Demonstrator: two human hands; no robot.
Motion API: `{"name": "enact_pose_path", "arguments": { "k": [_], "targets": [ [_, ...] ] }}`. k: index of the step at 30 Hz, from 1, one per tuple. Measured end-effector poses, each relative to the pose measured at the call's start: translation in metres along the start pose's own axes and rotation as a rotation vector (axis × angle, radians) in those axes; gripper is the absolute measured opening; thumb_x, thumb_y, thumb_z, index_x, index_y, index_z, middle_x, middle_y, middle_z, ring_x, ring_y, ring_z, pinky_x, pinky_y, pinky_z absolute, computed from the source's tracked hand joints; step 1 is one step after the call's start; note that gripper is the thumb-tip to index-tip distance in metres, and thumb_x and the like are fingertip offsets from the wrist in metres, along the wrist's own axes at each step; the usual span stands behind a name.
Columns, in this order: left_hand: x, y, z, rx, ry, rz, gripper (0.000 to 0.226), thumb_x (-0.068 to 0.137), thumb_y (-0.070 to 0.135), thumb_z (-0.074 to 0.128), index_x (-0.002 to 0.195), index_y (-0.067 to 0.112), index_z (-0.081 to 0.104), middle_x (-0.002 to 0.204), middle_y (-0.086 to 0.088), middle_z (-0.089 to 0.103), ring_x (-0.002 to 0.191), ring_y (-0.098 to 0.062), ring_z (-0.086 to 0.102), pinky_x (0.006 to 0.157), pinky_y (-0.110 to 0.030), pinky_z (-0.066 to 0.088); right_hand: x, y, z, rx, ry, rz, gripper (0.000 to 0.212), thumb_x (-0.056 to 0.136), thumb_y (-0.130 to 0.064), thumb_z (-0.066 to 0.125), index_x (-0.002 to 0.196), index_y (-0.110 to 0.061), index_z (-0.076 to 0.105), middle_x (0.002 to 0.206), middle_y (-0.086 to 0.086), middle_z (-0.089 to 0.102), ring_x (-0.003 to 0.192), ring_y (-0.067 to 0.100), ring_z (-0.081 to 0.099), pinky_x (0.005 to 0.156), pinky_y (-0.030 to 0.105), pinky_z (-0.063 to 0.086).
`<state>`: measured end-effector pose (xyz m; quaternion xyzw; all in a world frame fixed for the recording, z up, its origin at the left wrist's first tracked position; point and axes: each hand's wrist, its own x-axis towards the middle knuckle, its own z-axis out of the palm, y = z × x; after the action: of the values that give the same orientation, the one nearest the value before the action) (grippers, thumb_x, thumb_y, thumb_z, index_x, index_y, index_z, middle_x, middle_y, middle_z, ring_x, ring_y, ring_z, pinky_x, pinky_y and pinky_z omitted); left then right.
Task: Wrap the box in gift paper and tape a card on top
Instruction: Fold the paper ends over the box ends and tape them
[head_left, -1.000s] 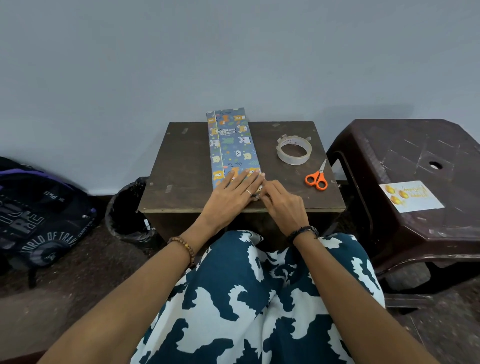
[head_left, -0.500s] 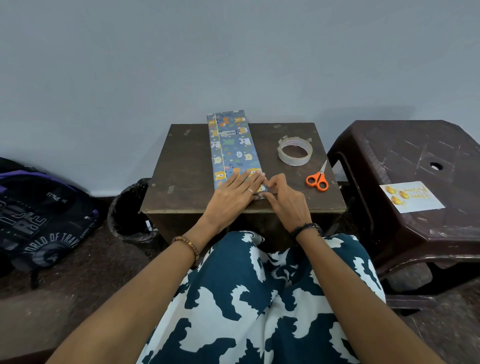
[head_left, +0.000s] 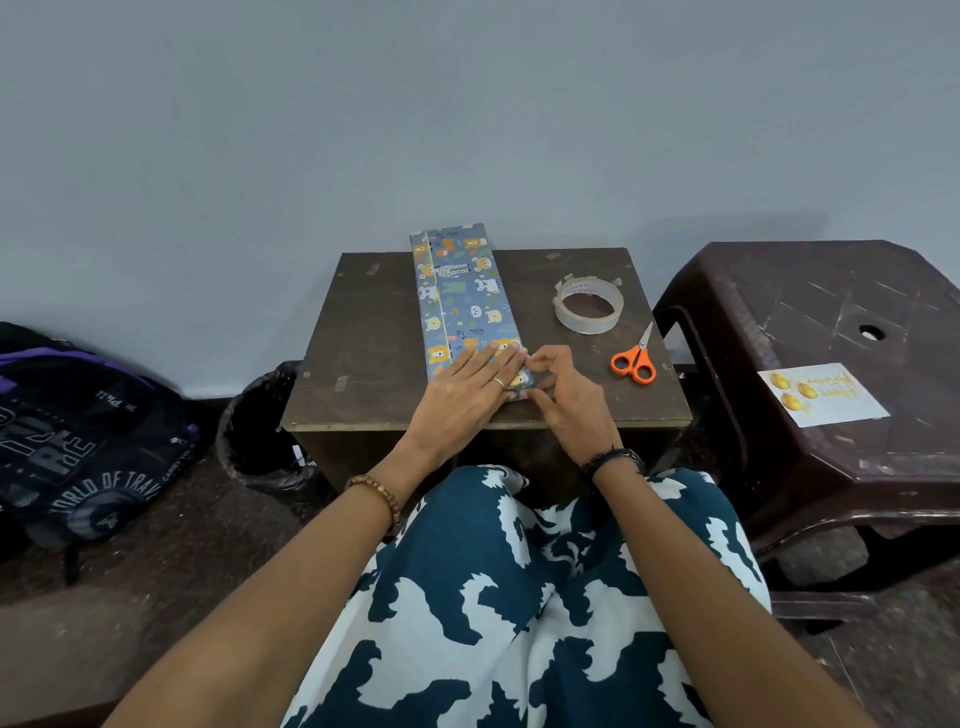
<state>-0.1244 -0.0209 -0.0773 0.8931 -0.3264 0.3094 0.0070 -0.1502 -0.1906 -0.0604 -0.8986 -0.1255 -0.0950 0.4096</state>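
- At six o'clock on the wrapped box (head_left: 465, 306), the left hand (head_left: 467, 400) stays pressed flat;
- right hand (head_left: 563, 395) has closed in, pinching the end flap; sealing nears; card (head_left: 823, 395) waits at three o'clock.

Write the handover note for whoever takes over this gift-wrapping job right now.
Left hand: flat, pressing the near end of the wrapped box on the small wooden table.
Right hand: fingertips pinching the paper at the box's near right corner.
Tape roll and orange scissors lie to the right of the box.
Card: on the plastic stool, untouched.
Done: the long sides are wrapped.
Left: finish folding and taping the near end, then tape the card on top.
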Motion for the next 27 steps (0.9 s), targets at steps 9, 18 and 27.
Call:
{"name": "enact_pose_path", "arguments": {
  "k": [9, 18, 27],
  "targets": [
    [0.006, 0.002, 0.001, 0.073, 0.023, -0.035, 0.045, 0.092, 0.028, 0.041, 0.130, 0.007, 0.054, 0.128, -0.007, 0.060, 0.116, -0.022, 0.058, 0.098, -0.038, 0.046, 0.007, 0.002, -0.003, -0.066, 0.102, -0.066, 0.025, 0.092, -0.004, 0.044, 0.114, -0.012, 0.051, 0.088, -0.007, 0.062, 0.060, 0.002, 0.050, 0.060, 0.021, 0.033],
    [0.003, 0.005, 0.011, 0.084, 0.104, -0.039, 0.042, 0.093, 0.027, 0.044, 0.129, 0.008, 0.055, 0.128, -0.006, 0.060, 0.118, -0.021, 0.057, 0.101, -0.039, 0.045, 0.065, 0.018, 0.004, -0.194, 0.238, 0.179, 0.049, 0.095, -0.006, 0.044, 0.142, -0.008, 0.031, 0.149, 0.009, 0.031, 0.118, 0.030, 0.051, 0.082, 0.038, 0.047],
    [0.003, 0.004, 0.014, 0.084, 0.162, -0.051, 0.040, 0.094, 0.027, 0.049, 0.128, 0.009, 0.057, 0.128, -0.005, 0.060, 0.118, -0.020, 0.057, 0.100, -0.038, 0.046, 0.072, 0.030, -0.009, -0.365, 0.213, 0.283, 0.037, 0.091, -0.020, 0.057, 0.125, -0.008, 0.047, 0.119, 0.013, 0.053, 0.106, 0.030, 0.054, 0.079, 0.034, 0.045]
  ]
}}
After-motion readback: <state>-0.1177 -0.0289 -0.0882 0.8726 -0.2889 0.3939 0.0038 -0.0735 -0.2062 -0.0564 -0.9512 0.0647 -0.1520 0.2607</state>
